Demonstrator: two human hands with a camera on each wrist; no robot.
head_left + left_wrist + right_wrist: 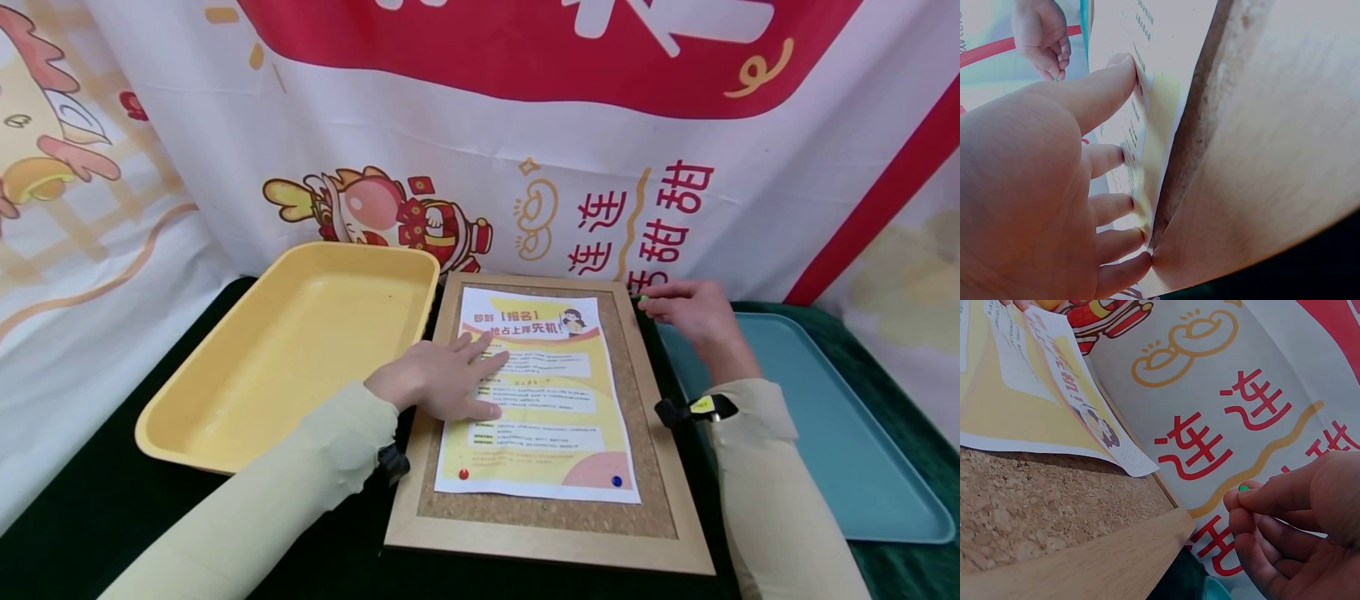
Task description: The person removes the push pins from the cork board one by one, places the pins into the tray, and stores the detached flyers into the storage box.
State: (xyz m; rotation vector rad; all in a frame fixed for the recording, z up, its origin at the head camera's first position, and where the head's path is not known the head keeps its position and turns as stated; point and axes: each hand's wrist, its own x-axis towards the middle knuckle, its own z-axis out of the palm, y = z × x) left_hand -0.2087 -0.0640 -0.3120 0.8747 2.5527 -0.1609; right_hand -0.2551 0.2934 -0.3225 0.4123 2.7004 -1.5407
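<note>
A yellow-and-white printed poster (536, 367) lies on a wood-framed cork board (551, 521). A red pushpin (463, 474) sits in its lower left corner and a blue pushpin (617, 481) in its lower right. My left hand (450, 383) rests on the poster's left side, fingers spread. Beyond the board's upper right corner, my right hand (701, 321) pinches a small green pushpin (1244, 488) between thumb and forefinger, most of it hidden by the fingertips. In the right wrist view, the poster's upper right corner curls slightly off the cork.
A yellow tray (292, 358) stands left of the board, close to its frame. On the right lies a blue tray (817, 425), partly behind my right forearm. Dark green cloth (315, 558) covers the table, and a printed banner (420, 100) hangs right behind the board.
</note>
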